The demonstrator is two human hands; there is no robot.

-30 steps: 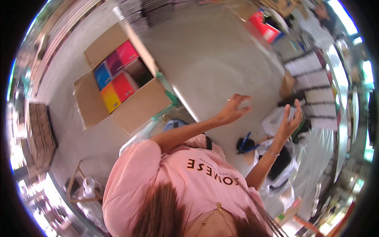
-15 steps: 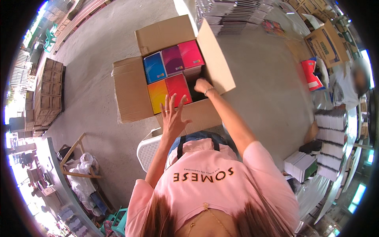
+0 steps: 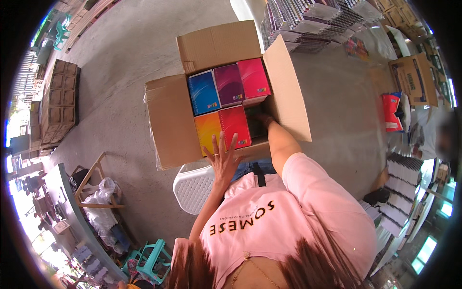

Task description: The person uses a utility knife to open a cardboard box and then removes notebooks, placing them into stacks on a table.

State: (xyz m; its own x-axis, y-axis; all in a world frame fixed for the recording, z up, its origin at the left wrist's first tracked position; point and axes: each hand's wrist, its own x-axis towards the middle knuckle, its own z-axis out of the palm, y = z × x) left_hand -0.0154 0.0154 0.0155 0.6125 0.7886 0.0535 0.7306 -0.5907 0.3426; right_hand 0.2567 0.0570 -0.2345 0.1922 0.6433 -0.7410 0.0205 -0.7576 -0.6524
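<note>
An open cardboard box [image 3: 168, 120] stands in front of me with its flaps folded out. Inside lie spiral notebooks in stacks: a blue notebook [image 3: 204, 91], a purple notebook [image 3: 228, 85] and a pink notebook [image 3: 252, 78] on the far side, a yellow notebook [image 3: 208, 127] and a red notebook [image 3: 235, 125] on the near side. My left hand [image 3: 224, 161] is spread, its fingertips on the near edge of the red and yellow notebooks. My right hand [image 3: 262, 118] reaches deep into the dark gap at the near right corner, its fingers hidden in shadow.
A white plastic stool [image 3: 193, 188] is just left of my body. Tall notebook piles [image 3: 308, 24] stand beyond the box, and more stacks [image 3: 402, 188] are at the right. Stacked cartons [image 3: 60, 101] stand at the left. Another person [image 3: 428, 135] is at the far right.
My right hand has gone deeper into the box's gap, with the forearm now partly inside. My body leans in, and the box appears lower and further right. The left hand stays spread at the notebooks.
</note>
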